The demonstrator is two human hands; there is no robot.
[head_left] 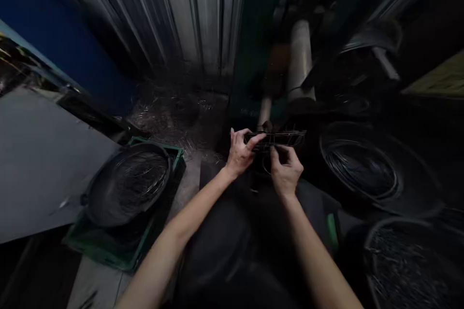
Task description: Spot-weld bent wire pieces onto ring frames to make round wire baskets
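Note:
The scene is dim and blurred. My left hand (241, 152) grips the left end of a small dark wire frame (281, 139), held level in front of me. My right hand (286, 170) is just below the frame's middle, its fingers curled up against the underside of the wire frame. Both forearms reach forward over my dark-clothed lap. Fine details of the frame are hard to make out.
A black basin of thin wires (126, 186) sits on a green crate (174, 159) at my left. Two more dark basins of wire stand at the right (362, 169) and lower right (409, 260). A machine with a pale cylinder (300, 58) rises ahead. Loose wire scraps (174, 111) litter the floor.

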